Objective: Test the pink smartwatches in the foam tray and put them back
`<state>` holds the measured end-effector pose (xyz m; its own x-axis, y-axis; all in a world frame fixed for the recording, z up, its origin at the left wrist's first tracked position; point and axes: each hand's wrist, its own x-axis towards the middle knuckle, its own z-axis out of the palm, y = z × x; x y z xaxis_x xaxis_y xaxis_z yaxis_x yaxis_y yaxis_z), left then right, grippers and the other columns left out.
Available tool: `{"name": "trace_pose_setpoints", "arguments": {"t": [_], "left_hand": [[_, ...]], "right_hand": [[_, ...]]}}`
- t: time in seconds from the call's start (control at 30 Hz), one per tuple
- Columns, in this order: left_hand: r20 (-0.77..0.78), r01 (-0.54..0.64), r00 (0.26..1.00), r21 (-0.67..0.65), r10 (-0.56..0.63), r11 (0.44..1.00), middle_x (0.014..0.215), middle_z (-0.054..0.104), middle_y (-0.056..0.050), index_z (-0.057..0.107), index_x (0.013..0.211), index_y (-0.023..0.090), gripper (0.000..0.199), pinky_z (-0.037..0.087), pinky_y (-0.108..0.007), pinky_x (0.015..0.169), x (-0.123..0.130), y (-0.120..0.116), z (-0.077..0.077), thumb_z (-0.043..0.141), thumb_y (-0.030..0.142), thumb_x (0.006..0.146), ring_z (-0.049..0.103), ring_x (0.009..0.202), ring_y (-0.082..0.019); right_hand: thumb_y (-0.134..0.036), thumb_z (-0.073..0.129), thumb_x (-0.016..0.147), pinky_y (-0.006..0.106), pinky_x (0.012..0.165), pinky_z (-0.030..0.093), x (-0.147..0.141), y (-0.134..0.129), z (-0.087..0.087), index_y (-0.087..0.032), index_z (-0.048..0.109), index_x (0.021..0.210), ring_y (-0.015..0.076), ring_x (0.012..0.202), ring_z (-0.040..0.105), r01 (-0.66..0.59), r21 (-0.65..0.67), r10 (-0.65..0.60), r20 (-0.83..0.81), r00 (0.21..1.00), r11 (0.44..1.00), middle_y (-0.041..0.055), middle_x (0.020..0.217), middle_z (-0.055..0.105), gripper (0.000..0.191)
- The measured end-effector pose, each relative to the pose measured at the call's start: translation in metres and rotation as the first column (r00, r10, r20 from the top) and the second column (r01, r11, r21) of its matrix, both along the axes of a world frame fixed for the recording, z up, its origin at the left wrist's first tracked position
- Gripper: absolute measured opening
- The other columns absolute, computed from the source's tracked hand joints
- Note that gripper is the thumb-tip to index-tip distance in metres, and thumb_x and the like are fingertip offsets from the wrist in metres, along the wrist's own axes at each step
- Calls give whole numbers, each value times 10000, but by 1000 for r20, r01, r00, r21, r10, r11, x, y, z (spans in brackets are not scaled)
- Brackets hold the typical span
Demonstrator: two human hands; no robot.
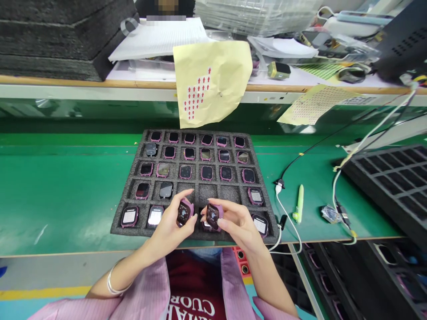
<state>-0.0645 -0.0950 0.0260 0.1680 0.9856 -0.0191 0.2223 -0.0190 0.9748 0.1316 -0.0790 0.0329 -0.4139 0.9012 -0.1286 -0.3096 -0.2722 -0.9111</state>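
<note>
Green workbench (73, 191), cluttered shelf (133, 93) behind, foam tray (230, 194), hands (245, 226) holding watches (212, 215)

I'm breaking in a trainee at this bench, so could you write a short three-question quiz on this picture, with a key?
1. True or false: the left hand and the right hand each hold a purple-cased watch.
2. What colour is the worktop under the compartment tray?
A. White
B. Green
C. Brown
3. Fill in: the large yellow sheet hanging beyond the tray is marked with red ____.

Key:
1. True
2. B
3. arrows
</note>
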Motion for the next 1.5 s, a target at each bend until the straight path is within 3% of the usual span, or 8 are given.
{"name": "trace_pose_setpoints", "arguments": {"t": [0.23, 0.37, 0.8, 0.97, 1.13, 1.37, 1.5], "left_hand": [[-29, 34, 999, 26, -33, 999, 1089, 611, -48, 509, 1229, 202, 433, 443, -301, 906, -1, -1, -1, 531, 146, 800, 574, 1001, -195], [-24, 2, 1000, 26, -1, 1000, 983, 611, -29, 474, 1280, 196, 464, 463, -289, 849, -2, -1, 1, 532, 173, 820, 581, 877, -169], [42, -6, 999, 172, -1, 985, 848, 534, -2, 527, 1185, 224, 374, 448, -273, 787, -6, -9, 0, 547, 148, 819, 526, 789, -153], [63, -49, 997, -5, 49, 999, 869, 530, -8, 520, 1189, 220, 368, 479, -266, 715, -2, -7, -5, 558, 189, 824, 544, 755, -151], [350, 55, 937, -197, 18, 979, 956, 525, -25, 321, 1389, 259, 635, 523, -259, 602, -3, -2, -5, 606, 245, 823, 544, 689, -131], [612, 167, 786, -344, 86, 924, 1124, 607, -112, 511, 1266, 189, 424, 561, -327, 684, -10, 4, 0, 530, 241, 846, 616, 945, -234], [614, 150, 783, -345, 101, 927, 1125, 630, -117, 563, 1184, 183, 338, 574, -340, 686, -11, 2, 4, 525, 223, 850, 623, 982, -258]], "right_hand": [[-225, 741, 771, 374, 866, 532, -2, 0, -2, -234, 682, 1142, 246, 955, 694, 17, -4, -17, 8, 1000, 1000, 83, 1031, 731, 376], [-265, 730, 786, 403, 862, 535, -2, -1, -1, -224, 668, 1162, 250, 916, 703, 24, 2, -24, 35, 999, 1000, 95, 1044, 725, 383], [-274, 757, 752, 369, 809, 564, 2, -8, 4, -220, 688, 1135, 254, 934, 695, -10, 12, 10, -5, 1000, 1000, 94, 1035, 727, 392], [-260, 727, 785, 400, 848, 549, 1, -5, 2, -213, 657, 1175, 258, 942, 696, -20, -5, 20, 27, 999, 1000, 104, 1053, 722, 399], [-253, 662, 852, 473, 985, 458, 1, 0, 3, -242, 558, 1286, 271, 1088, 640, -44, -16, 44, 9, 999, 999, 117, 1193, 665, 446], [-316, 630, 870, 509, 996, 439, 2, -2, 0, -256, 492, 1346, 287, 1146, 605, 75, -124, -73, 27, 997, 989, 137, 1305, 592, 498], [-280, 629, 862, 490, 948, 490, -3, -7, -1, -248, 489, 1348, 284, 1113, 627, 113, -121, -111, 18, 994, 986, 128, 1264, 623, 507]]}}
